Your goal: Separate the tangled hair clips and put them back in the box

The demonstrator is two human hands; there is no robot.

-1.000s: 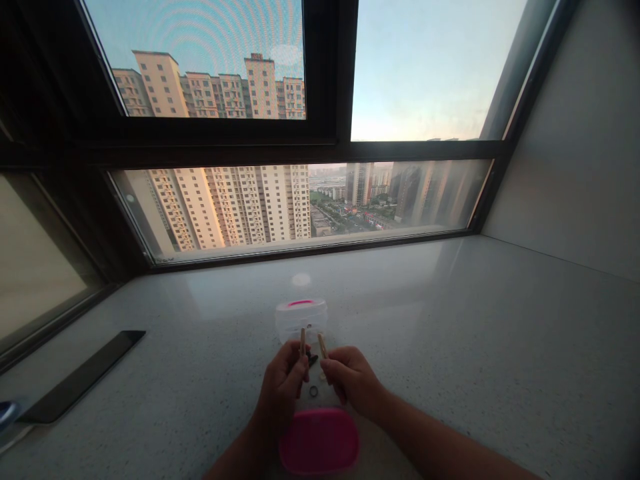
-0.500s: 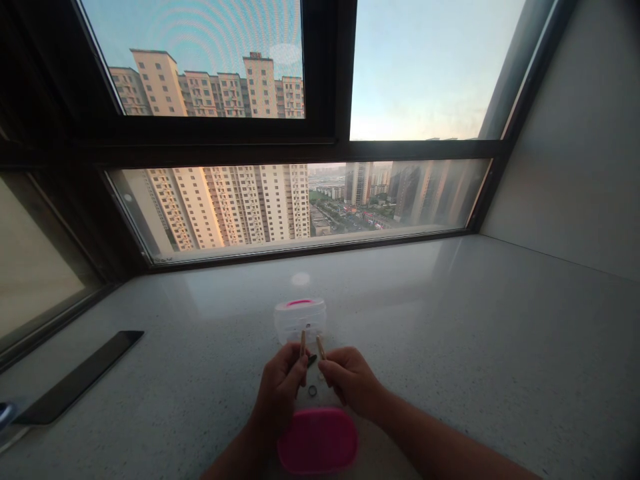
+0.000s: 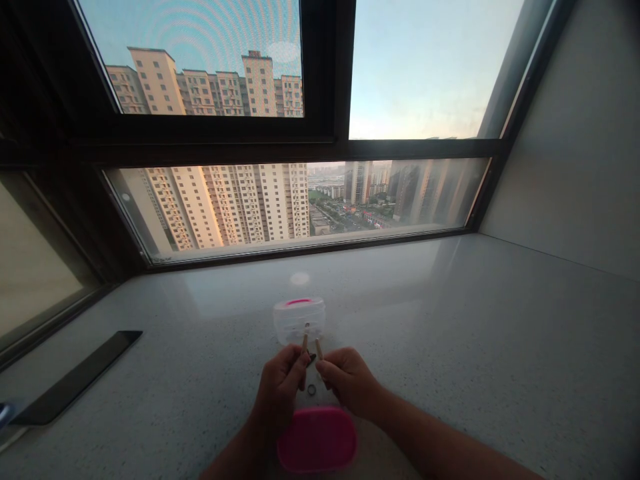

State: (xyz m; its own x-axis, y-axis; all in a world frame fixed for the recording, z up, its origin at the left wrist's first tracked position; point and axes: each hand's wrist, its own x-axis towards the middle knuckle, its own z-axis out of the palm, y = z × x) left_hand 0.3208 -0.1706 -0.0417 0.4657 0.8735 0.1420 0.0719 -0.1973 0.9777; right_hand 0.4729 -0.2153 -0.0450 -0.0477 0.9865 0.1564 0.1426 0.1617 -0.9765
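Observation:
My left hand is closed round a thin tan stick that points up and away from me. My right hand pinches a second tan stick in the same way. The two tips stand close together, just short of a clear plastic box with a pink rim. A small dark piece shows between my fingers. A small metal ring lies on the counter between my hands. A pink lid lies flat under my wrists.
The grey speckled counter runs to a dark-framed window at the back and a wall on the right. A long black flat object lies at the left edge, with something blue and white at the far left corner.
Both sticks have sunk lower in my hands and their tips have drawn closer together. The hands have shifted slightly toward the box.

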